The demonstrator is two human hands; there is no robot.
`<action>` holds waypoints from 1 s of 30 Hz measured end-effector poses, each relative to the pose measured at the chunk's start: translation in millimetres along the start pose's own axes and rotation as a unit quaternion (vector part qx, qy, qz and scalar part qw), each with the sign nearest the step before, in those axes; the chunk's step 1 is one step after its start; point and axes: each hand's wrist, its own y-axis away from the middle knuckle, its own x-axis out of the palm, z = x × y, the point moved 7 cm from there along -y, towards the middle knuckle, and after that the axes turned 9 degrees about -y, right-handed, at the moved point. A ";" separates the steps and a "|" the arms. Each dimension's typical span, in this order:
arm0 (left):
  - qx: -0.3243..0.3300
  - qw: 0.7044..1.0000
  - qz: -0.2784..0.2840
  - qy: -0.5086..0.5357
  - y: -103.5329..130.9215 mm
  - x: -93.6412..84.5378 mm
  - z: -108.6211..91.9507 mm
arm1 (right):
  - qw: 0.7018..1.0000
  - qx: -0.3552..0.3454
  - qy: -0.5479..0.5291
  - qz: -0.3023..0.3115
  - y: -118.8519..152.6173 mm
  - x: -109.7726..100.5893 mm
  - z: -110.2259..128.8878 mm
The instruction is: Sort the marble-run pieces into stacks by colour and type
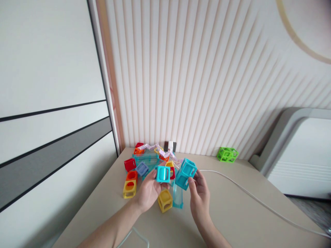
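Observation:
A single light-blue toy cube [163,174] with open faces is gripped between the thumb and fingers of my left hand [149,193]. My right hand [200,191] holds a pair of joined light-blue toy cubes [185,174], tilted, with the thumb on the near side. The two pieces are apart, facing each other above the tabletop. Below them lies a clear blue plastic piece [177,197]. Near my left wrist stands a yellow cube [164,200], and an orange and yellow joined pair [129,185] lies further left.
Red [129,164] and periwinkle [142,168] cubes lie behind, among clear blue pieces and a pale zigzag strip [162,151]. Joined green cubes [227,154] sit by the ribbed wall. A white cable [248,191] crosses the table's right side. A wall socket plug [170,146] stands behind.

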 end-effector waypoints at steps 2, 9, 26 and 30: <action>-0.009 1.000 0.002 0.005 3.0 2.7 3.8 | 1.000 -0.002 0.004 -0.005 -0.6 -0.8 0.8; -0.018 1.000 0.017 0.000 5.4 2.7 15.7 | 1.000 0.004 0.000 -0.019 -2.8 -1.3 3.4; -0.017 0.968 0.016 -0.251 9.8 -0.3 15.8 | 0.997 0.043 -0.030 -0.065 -9.8 -8.7 -4.7; -0.042 0.958 0.035 -0.281 12.9 3.8 19.4 | 0.994 0.059 -0.047 -0.075 -10.1 -10.8 -7.6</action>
